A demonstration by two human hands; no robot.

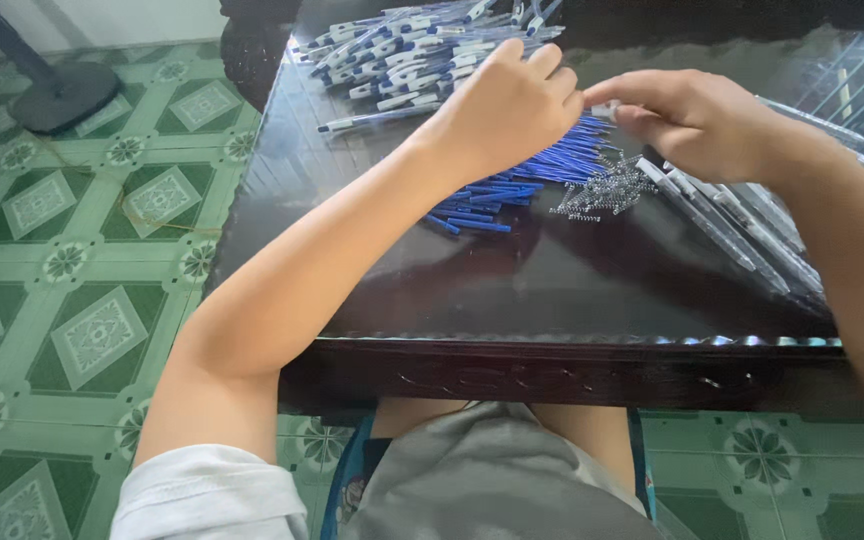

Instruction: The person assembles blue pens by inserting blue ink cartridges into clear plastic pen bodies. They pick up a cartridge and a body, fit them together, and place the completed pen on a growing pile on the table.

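Both hands raised over the dark desk (512,290), left hand (507,105) curled with fingers together, contents hidden; right hand (687,115) pinching a clear pen barrel (604,110) at its fingertips. Just below the fingers, a heap of blue refills (512,185) and a scatter of small springs (602,190); beyond the fingers, a pile of finished pens (412,55); under the right wrist, empty clear barrels (742,215). Seemingly well along, with many pens assembled, yet plenty of loose parts left.

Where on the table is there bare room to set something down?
Bare: the near strip between the table's front edge and the refills, plus the left edge. Crowded: pens at the back, springs and barrels to the right.
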